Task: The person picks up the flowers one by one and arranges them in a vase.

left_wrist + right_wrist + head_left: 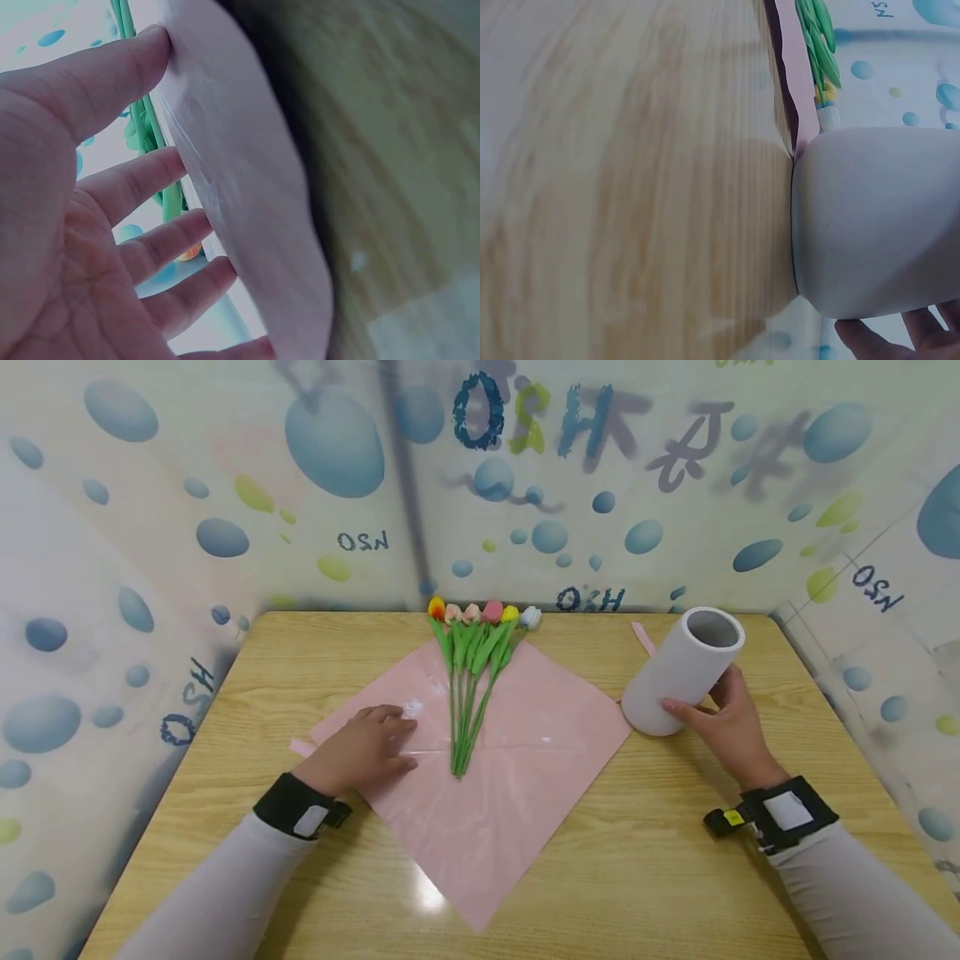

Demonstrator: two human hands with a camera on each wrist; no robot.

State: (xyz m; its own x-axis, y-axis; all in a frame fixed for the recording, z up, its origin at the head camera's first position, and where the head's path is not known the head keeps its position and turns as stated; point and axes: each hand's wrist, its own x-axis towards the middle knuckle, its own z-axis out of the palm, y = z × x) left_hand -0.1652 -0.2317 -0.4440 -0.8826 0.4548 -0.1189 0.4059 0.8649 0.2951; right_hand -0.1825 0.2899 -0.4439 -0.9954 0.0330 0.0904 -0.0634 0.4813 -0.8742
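Note:
On the table lies a square sheet of pink wrapping paper [517, 810], set cornerwise. Several artificial tulips [480, 652] with green stems rest on it, their orange, pink, yellow and pale blue heads toward the back edge. My left hand [358, 747] is spread at the sheet's left side; in the left wrist view its fingertips [171, 159] touch the paper. At the right, my right hand [723, 718] grips a white cylindrical vase [671, 681] low on its side, thumb in front. The vase stands upright with its round mouth up, its base close to the paper's right corner.
A pink ribbon strip [643, 638] lies behind the vase, and another pink strip end [302, 747] shows at the paper's left corner. The wooden table [630, 868] meets a patterned wall covering [585, 552] at the back and sides.

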